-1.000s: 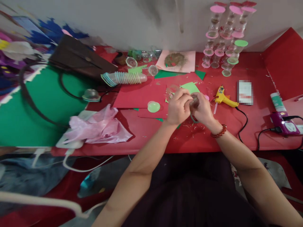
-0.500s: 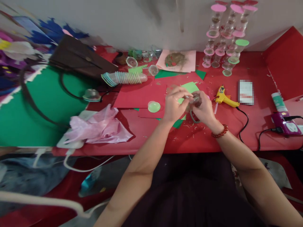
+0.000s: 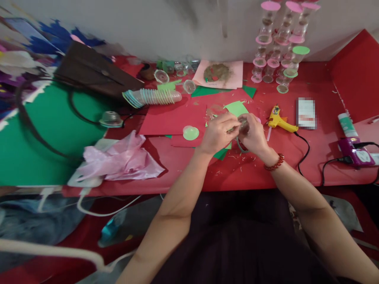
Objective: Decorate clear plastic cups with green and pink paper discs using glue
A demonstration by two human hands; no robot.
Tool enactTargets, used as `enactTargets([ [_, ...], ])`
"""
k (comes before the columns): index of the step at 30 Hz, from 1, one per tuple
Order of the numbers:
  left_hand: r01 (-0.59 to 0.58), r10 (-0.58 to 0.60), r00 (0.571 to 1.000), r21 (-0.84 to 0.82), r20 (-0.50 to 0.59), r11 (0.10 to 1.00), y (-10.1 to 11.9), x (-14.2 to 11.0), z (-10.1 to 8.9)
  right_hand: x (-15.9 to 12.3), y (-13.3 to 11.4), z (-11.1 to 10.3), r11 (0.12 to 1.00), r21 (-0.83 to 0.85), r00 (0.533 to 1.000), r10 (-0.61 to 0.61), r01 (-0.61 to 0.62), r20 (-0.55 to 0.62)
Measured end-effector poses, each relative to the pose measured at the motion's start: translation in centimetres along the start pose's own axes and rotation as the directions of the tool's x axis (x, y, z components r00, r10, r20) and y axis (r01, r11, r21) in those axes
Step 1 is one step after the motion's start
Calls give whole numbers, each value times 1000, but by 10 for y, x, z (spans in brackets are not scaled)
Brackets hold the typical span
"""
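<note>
My right hand (image 3: 254,136) is wrapped round a small clear plastic cup (image 3: 244,127), mostly hidden by the fingers. At the cup's edge, my left hand (image 3: 219,133) is closed with thumb and fingertips pinched together. Both hands meet over the red table, just in front of a light green paper piece (image 3: 237,108). Below the right hand shows a dark loop like a scissor handle (image 3: 241,146), partly covered. Left of my hands lie pale green paper discs (image 3: 191,133) on red paper (image 3: 173,120).
A yellow glue gun (image 3: 280,119) lies to the right, its cord trailing to the front edge. Joined clear cups with pink and green discs (image 3: 271,63) stand behind. Nested cups (image 3: 152,97), a pink plastic bag (image 3: 118,159) and a brown bag (image 3: 97,73) are at left.
My left fingers have curled in closer to the cup and my right hand. The whole view has shifted slightly; the things on the table stay in place.
</note>
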State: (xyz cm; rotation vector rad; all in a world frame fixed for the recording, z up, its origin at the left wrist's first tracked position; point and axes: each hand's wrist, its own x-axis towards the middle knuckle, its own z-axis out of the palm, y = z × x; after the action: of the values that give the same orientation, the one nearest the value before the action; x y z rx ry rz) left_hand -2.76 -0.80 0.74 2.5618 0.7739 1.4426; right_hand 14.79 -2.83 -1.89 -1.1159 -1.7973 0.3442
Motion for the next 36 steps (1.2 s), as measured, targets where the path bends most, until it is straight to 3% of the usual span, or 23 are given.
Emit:
enactTargets([
  [5, 66, -68, 996, -32, -66, 997, 3, 2, 6, 3, -6, -3, 998, 30, 998, 60, -60, -14],
  [12, 246, -266, 956, -158, -122, 956, 14, 5, 10, 7, -13, -5, 948, 246, 979, 204, -202, 17],
  [18, 307, -381, 915, -380, -136, 872, 15, 6, 13, 8, -15, -5, 828, 482, 957, 273, -287, 100],
  [22, 363, -488, 868, -555, -90, 749, 12, 6, 16, 9, -14, -3, 763, 576, 951, 290, -295, 102],
  [26, 413, -620, 785, -734, -14, 539, 11, 5, 23, 9, -17, -4, 704, 639, 946, 296, -310, 133],
  [30, 431, -719, 682, -868, 134, 248, 11, 5, 29, 9, -19, -6, 692, 656, 950, 277, -302, 146],
  [33, 440, -800, 559, -896, 217, 63, 4, 7, 29, 9, -20, -7, 703, 650, 955, 258, -288, 144],
  [36, 376, -887, 419, -926, 192, -23, -8, 11, 23, 8, -19, -7, 747, 618, 968, 224, -245, 112],
])
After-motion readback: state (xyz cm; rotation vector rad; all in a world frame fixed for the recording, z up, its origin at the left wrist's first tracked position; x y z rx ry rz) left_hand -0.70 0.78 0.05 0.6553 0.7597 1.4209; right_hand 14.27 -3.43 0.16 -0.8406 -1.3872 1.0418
